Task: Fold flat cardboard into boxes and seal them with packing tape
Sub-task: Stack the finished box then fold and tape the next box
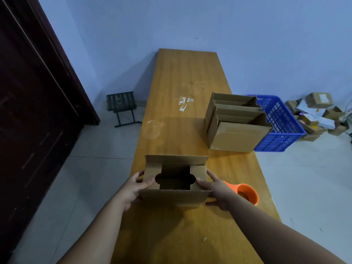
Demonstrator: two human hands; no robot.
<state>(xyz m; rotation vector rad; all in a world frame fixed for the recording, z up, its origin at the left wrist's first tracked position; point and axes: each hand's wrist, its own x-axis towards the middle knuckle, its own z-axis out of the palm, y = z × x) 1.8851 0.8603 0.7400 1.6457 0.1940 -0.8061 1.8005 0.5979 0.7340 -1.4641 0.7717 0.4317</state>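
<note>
We find the cardboard box (175, 197) standing on the near part of the surface (190, 73), plain brown with corrugated edges showing. Its two short end flaps are folded inward, each with a rounded notch, and both long flaps stand unfolded. Our left hand (133, 189) clasps the left end, thumb on that flap. Our right hand (215, 189) clasps the right end likewise. An orange tape dispenser (247, 193) lies just beside it.
</note>
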